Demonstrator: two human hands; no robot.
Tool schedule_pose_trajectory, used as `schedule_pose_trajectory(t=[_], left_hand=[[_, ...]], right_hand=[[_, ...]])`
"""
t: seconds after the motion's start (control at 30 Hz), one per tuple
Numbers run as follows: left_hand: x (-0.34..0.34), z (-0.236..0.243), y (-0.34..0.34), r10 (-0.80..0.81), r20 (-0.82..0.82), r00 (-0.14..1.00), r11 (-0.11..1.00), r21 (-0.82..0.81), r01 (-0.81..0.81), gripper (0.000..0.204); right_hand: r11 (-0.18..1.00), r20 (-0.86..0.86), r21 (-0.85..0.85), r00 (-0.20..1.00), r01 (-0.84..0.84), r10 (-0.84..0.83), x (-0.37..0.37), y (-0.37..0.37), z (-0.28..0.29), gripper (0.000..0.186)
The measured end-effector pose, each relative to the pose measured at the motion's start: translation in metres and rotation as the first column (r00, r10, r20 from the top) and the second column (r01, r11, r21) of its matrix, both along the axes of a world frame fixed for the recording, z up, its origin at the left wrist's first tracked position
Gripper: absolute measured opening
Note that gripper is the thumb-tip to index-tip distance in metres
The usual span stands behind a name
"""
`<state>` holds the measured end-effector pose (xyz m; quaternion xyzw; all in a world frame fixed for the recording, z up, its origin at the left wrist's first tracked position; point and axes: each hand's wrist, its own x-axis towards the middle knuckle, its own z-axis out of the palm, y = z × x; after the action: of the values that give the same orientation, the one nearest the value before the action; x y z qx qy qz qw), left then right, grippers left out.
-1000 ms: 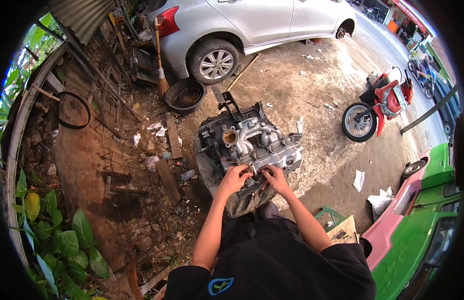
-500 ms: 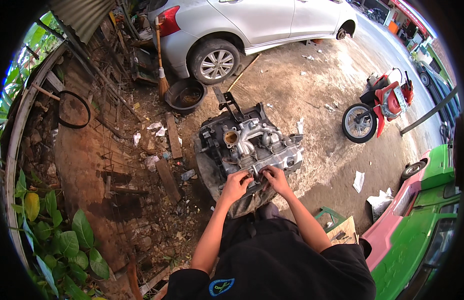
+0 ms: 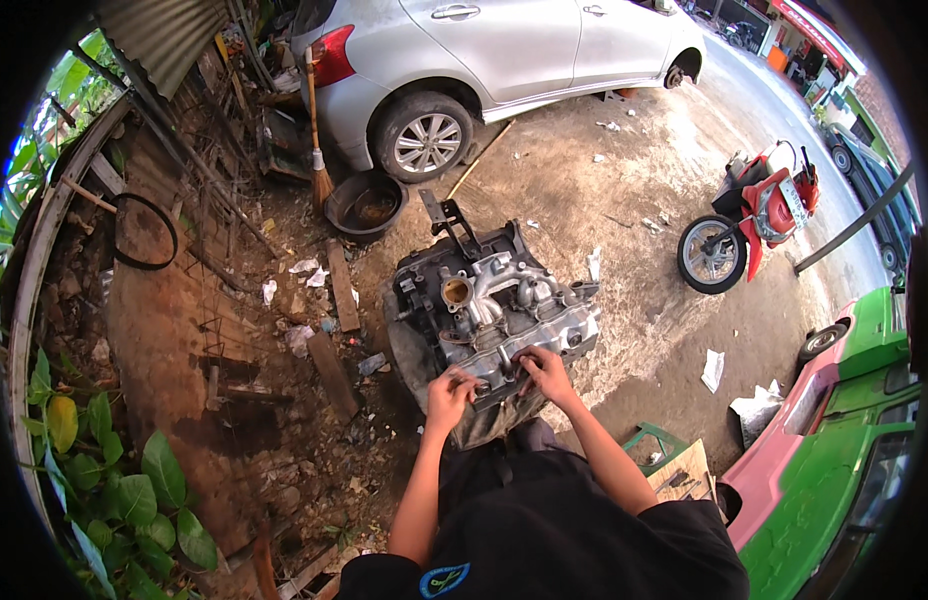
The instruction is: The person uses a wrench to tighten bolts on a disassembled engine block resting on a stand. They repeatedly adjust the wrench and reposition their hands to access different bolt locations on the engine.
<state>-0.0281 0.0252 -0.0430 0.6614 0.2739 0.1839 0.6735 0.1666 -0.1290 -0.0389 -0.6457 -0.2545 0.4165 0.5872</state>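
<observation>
A car engine (image 3: 424,277) rests on the ground in front of me, with a silver intake manifold (image 3: 514,280) on top and a round brownish opening on its left. A silver valve cover (image 3: 554,335) runs along its near side. My left hand (image 3: 448,397) is at the cover's near left end, fingers curled inward against the engine. Along the near edge, right of the middle, my right hand (image 3: 546,375) touches the cover with bent, closed fingertips. Anything within either set of fingers is too small or hidden to make out.
A black basin (image 3: 367,232) and a broom (image 3: 321,180) stand beyond the engine, by a silver car (image 3: 504,50). A red motorcycle (image 3: 764,210) is at the right. Near right are a green stool (image 3: 664,437) and a board (image 3: 687,470) with tools. Wooden planks (image 3: 334,370) lie left.
My left hand has moved left and nearer to me, away from the cover's middle. My right hand stays at the near edge. The view has shifted slightly.
</observation>
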Motion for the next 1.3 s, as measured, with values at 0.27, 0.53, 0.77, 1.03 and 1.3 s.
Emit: schedule_pose_trajectory(t=[0.27,0.53,0.77,1.03,1.3], left_hand=[[-0.045,-0.076,-0.058,0.591,0.278,0.758,0.643,-0.730,-0.234,0.015],[-0.045,-0.036,-0.029,0.574,0.274,0.771,0.719,-0.619,-0.315,0.009],[0.014,0.024,-0.009,0.272,0.242,0.931,0.952,-0.206,-0.225,0.014],[0.050,0.029,0.005,-0.136,-0.054,0.989,0.949,0.279,0.146,0.016],[0.048,0.052,-0.006,-0.223,-0.173,0.959,0.854,0.440,0.278,0.026]], right_hand=[[1.000,-0.015,-0.004,1.000,-0.023,0.023,0.002,0.002,0.001,0.020],[0.999,-0.009,-0.025,1.000,-0.027,0.027,0.002,0.000,0.000,0.021],[1.000,-0.053,-0.003,0.998,-0.019,0.019,0.002,0.000,-0.002,0.021],[1.000,0.026,0.019,0.999,-0.022,0.021,0.002,0.000,-0.003,0.020],[1.000,0.035,0.010,0.999,-0.007,0.007,0.002,0.000,-0.002,0.020]])
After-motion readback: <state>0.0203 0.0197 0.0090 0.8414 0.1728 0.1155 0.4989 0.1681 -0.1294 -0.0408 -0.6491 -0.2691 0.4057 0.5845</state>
